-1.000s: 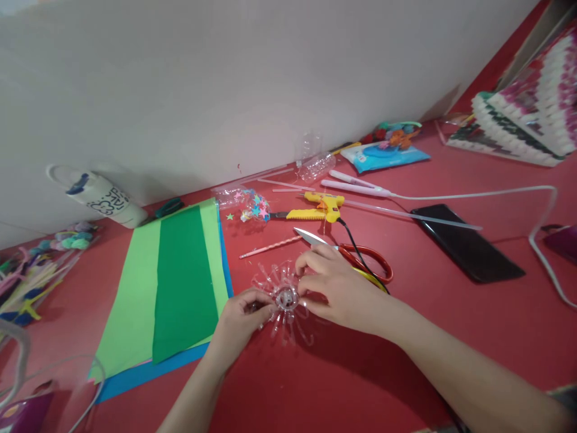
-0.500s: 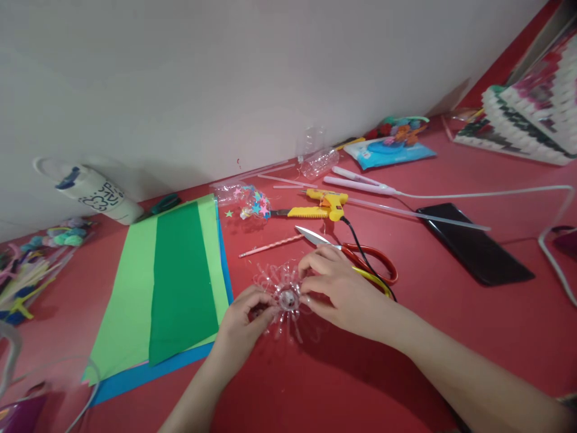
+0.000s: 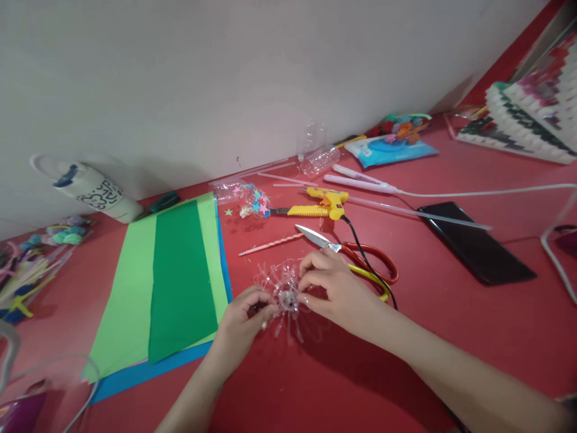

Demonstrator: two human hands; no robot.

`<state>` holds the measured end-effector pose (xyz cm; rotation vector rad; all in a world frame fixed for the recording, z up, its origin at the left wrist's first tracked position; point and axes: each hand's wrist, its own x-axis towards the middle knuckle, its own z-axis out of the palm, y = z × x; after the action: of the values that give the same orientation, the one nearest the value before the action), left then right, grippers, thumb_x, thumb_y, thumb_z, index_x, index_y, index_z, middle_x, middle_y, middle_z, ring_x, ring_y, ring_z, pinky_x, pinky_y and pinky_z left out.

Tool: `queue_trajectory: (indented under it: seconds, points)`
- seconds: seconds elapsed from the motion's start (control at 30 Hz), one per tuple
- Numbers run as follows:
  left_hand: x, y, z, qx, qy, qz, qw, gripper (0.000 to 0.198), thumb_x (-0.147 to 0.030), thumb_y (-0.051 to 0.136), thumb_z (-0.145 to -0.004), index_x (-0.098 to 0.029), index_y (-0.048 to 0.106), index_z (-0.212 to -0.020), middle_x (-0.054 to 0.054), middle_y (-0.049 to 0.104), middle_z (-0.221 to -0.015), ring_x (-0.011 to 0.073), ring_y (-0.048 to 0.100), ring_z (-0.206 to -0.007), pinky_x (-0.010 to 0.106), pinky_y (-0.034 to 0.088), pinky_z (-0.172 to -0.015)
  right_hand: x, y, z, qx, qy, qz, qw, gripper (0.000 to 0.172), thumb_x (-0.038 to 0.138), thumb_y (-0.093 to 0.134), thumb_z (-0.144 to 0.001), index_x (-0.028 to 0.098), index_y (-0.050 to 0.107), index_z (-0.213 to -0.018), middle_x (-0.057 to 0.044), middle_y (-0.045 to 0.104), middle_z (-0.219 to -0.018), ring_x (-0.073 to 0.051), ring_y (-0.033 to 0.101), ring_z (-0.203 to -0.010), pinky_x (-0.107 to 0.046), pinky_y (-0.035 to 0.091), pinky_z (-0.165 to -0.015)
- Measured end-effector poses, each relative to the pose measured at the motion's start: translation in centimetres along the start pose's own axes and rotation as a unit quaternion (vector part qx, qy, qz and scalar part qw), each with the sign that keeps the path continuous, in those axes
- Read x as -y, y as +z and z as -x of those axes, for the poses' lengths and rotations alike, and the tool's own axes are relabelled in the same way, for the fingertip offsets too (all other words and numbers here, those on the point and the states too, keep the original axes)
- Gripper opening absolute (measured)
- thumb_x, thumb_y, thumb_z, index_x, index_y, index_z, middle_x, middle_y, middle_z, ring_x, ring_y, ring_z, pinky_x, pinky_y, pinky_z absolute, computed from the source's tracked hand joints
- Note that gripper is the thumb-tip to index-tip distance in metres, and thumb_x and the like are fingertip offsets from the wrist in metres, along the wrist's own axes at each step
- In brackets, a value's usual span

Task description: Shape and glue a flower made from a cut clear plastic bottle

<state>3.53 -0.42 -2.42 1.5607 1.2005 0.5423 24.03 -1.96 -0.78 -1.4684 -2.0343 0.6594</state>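
Clear plastic piece (image 3: 288, 300), ring with strips fanning out, sat between the two sets of fingers, touched from both sides; couldn't tell if it rested on the red table (image 3: 279, 385) or was held just above. Left hand (image 3: 246, 317): thumb and index pinched strips on the piece's left. Right hand (image 3: 336, 291): thumb and fingertip pinched its right side close to the ring, index arched above them. Exact contact hard to see, plastic was see-through.

Pose: left forearm came up from lower left, back of hand mostly up. Right forearm slanted in from lower right, fingers curled, hand arched.

Edges, room: scissors (image 3: 315, 236) lay just beyond the right fingers, handles partly behind that hand. Striped pencil (image 3: 270, 245) near, ahead of both sets of fingertips. Glue gun (image 3: 331, 201) farther beyond, its black cord (image 3: 350, 230) running past the scissor handles. Green sheets (image 3: 180, 288) just left of the left fingers, phone (image 3: 478, 240) well apart right of the right ones. Red tabletop showed on the fingers' near side, between the forearms.
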Motion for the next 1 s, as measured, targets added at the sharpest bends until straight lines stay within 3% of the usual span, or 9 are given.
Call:
queue_trajectory:
  seconds: [0.17,0.33,0.67,1.0]
  points:
    - [0.6,0.1,-0.1,0.022,-0.075,0.085,0.993,0.025,-0.041,0.061,-0.074,-0.017,0.059,-0.069,-0.003,0.05,-0.063,0.0097,0.041,-0.057,0.022,0.032,-0.054,-0.1,-0.1,0.1,0.01,-0.045,0.009,0.999,0.01,0.011,0.065,-0.076,0.019,0.064,-0.069,-0.003,0.057,-0.09,-0.019,0.047,-0.092,-0.037,0.038,-0.083]
    - [0.7,0.3,-0.2,0.008,-0.13,0.118,0.984,0.027,-0.042,0.067,-0.068,-0.016,0.06,-0.069,-0.005,0.048,-0.056,0.0076,0.037,-0.051,0.02,0.029,-0.05,-0.3,-0.3,0.2,0.007,-0.065,0.032,0.997,0.01,0.014,0.065,-0.077,0.02,0.064,-0.069,-0.003,0.056,-0.092,-0.02,0.045,-0.093,-0.037,0.037,-0.085]
    - [0.4,-1.1,-0.3,-0.024,-0.031,0.062,0.997,0.015,-0.032,0.069,-0.07,-0.017,0.067,-0.068,0.001,0.059,-0.073,0.0132,0.052,-0.07,0.025,0.039,-0.067,-0.2,-0.8,0.2,0.012,-0.091,0.073,0.993,0.012,0.014,0.062,-0.079,0.019,0.063,-0.069,-0.003,0.057,-0.094,-0.02,0.044,-0.093,-0.04,0.037,-0.086]
    - [-0.6,-1.7,-1.4,-0.005,-0.001,-0.054,0.999,0.02,-0.035,0.062,-0.075,-0.018,0.065,-0.065,0.0,0.056,-0.069,0.015,0.052,-0.069,0.026,0.038,-0.065,-0.1,-0.6,0.3,0.006,-0.155,0.118,0.981,0.013,0.009,0.058,-0.08,0.016,0.062,-0.071,-0.005,0.057,-0.098,-0.021,0.044,-0.094,-0.041,0.037,-0.088]
